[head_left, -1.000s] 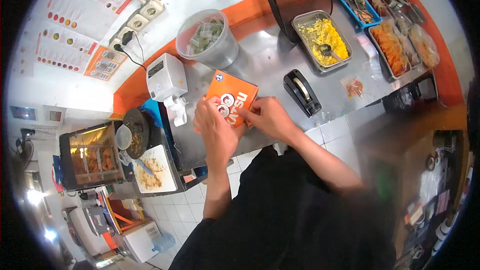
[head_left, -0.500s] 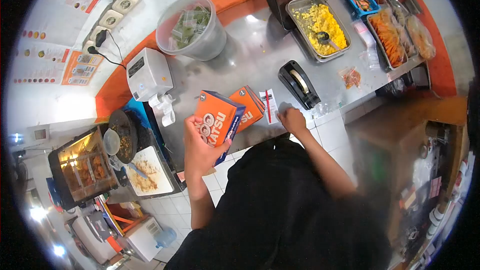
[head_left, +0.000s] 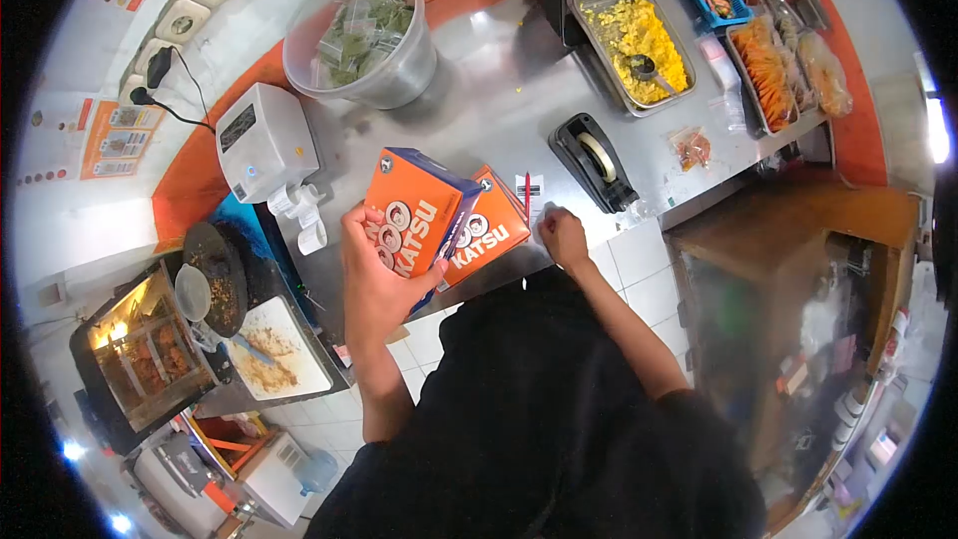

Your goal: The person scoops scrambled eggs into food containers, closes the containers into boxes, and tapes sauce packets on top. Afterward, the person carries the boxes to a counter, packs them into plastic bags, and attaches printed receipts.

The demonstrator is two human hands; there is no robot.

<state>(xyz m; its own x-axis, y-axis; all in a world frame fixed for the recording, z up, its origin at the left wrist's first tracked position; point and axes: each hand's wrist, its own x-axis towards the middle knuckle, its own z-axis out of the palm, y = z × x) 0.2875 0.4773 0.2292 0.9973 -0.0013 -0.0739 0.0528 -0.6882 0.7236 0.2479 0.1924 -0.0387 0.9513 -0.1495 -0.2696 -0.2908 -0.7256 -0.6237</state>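
My left hand (head_left: 377, 279) is wrapped round an orange and blue box (head_left: 414, 208) printed KATSU, tilted above the steel counter. Beside and partly behind it, a second orange box (head_left: 494, 230) lies on the counter. My right hand (head_left: 564, 236) is at the counter's front edge, its fingers curled at the lower end of a white printed slip (head_left: 536, 192); whether it grips the slip is too small to tell. A red pen (head_left: 527, 194) lies on that slip. To the right stands a black tape dispenser (head_left: 591, 162).
A white label printer (head_left: 267, 145) with curled paper stands left on the counter (head_left: 479, 60). Behind are a tub of green packets (head_left: 361, 40) and a tray of yellow food (head_left: 639, 45). A cutting board (head_left: 277, 349) and a lit food warmer (head_left: 150, 344) are at lower left.
My left hand has lifted one box off to the left, uncovering the second box. My right hand has left the boxes and moved right to the slip. The view has shifted.
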